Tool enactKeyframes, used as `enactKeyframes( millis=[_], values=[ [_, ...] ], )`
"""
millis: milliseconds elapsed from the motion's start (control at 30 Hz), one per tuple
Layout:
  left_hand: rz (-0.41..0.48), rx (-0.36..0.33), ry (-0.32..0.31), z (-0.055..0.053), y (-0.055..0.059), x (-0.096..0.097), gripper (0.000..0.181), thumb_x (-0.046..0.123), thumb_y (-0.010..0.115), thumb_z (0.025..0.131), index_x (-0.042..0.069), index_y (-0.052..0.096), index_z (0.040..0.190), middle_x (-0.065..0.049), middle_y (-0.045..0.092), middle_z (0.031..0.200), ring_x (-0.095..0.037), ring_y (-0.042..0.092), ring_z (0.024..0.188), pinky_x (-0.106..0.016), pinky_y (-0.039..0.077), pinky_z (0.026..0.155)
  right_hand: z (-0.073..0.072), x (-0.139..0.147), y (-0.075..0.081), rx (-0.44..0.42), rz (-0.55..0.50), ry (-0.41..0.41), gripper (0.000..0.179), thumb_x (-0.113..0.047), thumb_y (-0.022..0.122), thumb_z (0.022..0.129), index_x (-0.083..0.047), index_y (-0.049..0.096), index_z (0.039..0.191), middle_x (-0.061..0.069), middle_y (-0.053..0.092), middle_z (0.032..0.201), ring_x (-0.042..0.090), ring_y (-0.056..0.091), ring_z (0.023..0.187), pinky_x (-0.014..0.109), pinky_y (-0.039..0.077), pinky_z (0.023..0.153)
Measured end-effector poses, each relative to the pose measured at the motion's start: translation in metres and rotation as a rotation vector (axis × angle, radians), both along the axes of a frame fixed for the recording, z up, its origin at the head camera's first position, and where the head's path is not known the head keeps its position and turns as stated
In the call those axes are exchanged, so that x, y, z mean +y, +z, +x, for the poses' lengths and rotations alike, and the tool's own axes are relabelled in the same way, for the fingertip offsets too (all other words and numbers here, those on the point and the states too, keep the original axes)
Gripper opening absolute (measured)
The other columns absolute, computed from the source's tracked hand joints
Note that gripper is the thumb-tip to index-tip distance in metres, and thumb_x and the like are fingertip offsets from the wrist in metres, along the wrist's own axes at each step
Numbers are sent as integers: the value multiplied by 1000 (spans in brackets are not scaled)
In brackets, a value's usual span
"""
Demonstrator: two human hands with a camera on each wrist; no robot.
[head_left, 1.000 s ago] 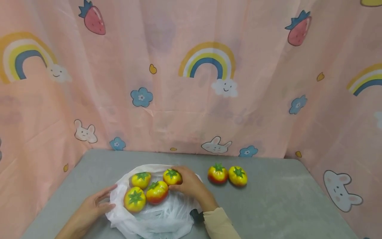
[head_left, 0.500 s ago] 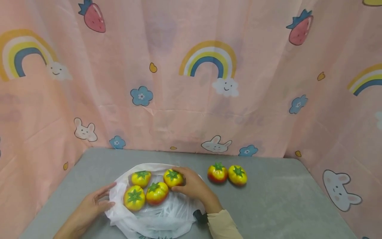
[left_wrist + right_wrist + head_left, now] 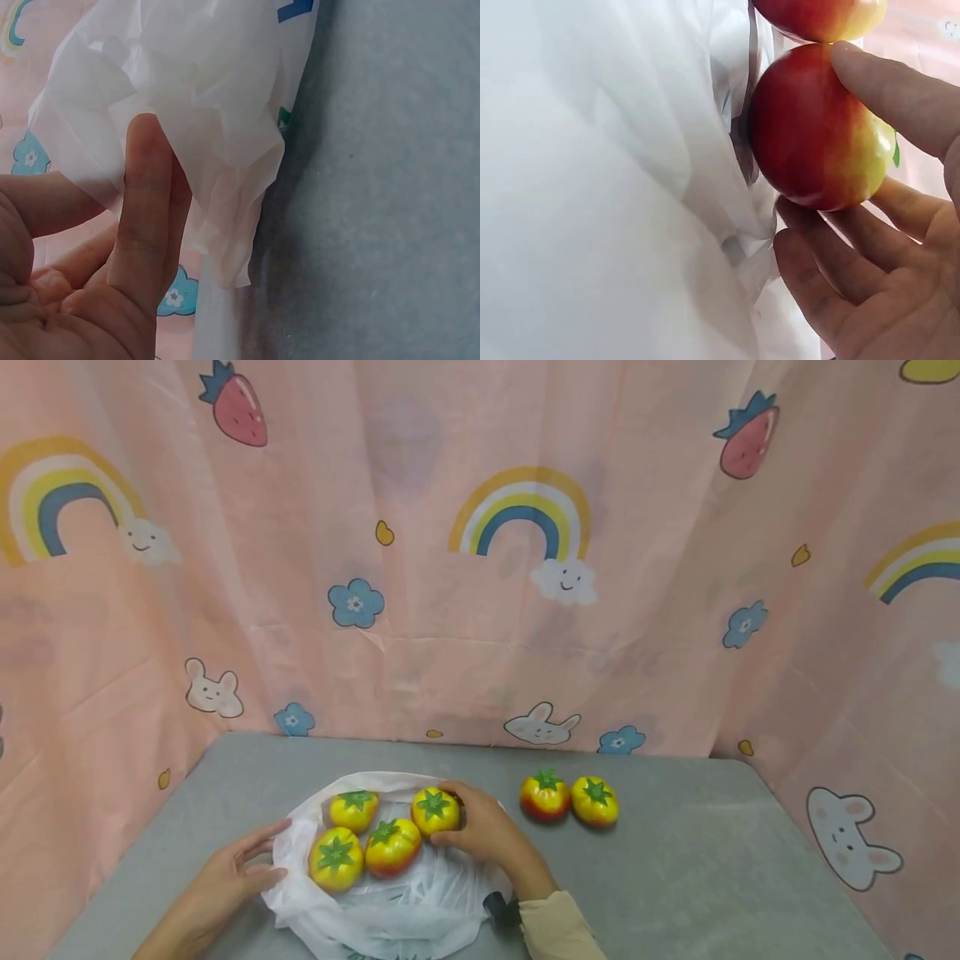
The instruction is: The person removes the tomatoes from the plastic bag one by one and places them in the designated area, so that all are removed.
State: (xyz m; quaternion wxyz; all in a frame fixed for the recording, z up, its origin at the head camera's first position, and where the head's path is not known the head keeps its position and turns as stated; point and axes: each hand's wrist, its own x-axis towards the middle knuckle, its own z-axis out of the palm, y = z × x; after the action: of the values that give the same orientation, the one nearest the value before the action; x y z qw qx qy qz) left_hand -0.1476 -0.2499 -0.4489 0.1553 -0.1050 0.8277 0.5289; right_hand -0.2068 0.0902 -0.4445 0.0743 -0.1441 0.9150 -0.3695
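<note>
In the head view a white plastic bag lies with its mouth spread wide, and several yellow-and-red toy tomatoes with green star-shaped tops sit within it. My right hand holds the rightmost tomato, thumb on one side and fingers on the other. In the right wrist view the red underside of this tomato faces the camera. At the bag's left rim is my left hand, fingers fairly straight and touching the plastic. The left wrist view shows those fingers against the crumpled bag.
Two more tomatoes, one redder and one yellower, stand side by side on the grey table, right of the bag. A pink curtain with printed rainbows and rabbits hangs behind the table.
The tomato at my right hand has shifted slightly right and its top has turned more toward the head camera. My left hand stays at the bag's left rim.
</note>
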Motion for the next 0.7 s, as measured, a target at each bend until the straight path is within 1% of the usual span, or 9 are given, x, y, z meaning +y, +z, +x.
enactKeyframes(
  millis=[133,300,467,533,633,700],
  values=[
    [-2,5,-1,0,-1,-1,78,19,71,89,11,31,156,-26,45,144,-24,52,112,-56,48,104,4,0,3,-6,-4,-30,76,-31,83,79,-16,49,146,11,52,149,35,50,134,58,40,112],
    [-4,2,2,-1,-3,-2,77,18,70,89,11,31,156,-26,45,144,-23,52,111,-54,49,103,9,3,11,6,-15,-53,76,-32,84,79,-19,49,146,12,52,148,35,50,134,58,42,110],
    [-2,4,1,-1,-4,-3,78,18,70,89,12,31,156,-26,44,145,-26,50,115,-58,46,105,15,7,20,32,-37,-43,77,-34,83,79,-18,50,146,12,54,146,35,52,131,57,45,107],
    [-5,5,0,-1,-4,-3,78,19,70,89,12,31,156,-26,44,145,-28,49,116,-57,46,104,18,10,22,49,-48,-35,77,-35,83,79,-17,50,145,13,55,144,35,54,129,56,47,106],
    [-9,3,3,-1,-3,-2,79,20,71,88,12,31,156,-27,44,146,-28,48,117,-53,49,103,21,12,25,63,-54,-32,75,-35,83,79,-16,50,145,12,55,144,33,55,127,54,49,103],
    [-12,7,6,-1,-3,-2,80,19,72,88,12,31,156,-27,45,145,-26,49,116,-46,52,99,24,13,27,78,-49,-31,74,-35,82,80,-16,51,145,11,55,144,32,55,127,52,51,102]
  ],
)
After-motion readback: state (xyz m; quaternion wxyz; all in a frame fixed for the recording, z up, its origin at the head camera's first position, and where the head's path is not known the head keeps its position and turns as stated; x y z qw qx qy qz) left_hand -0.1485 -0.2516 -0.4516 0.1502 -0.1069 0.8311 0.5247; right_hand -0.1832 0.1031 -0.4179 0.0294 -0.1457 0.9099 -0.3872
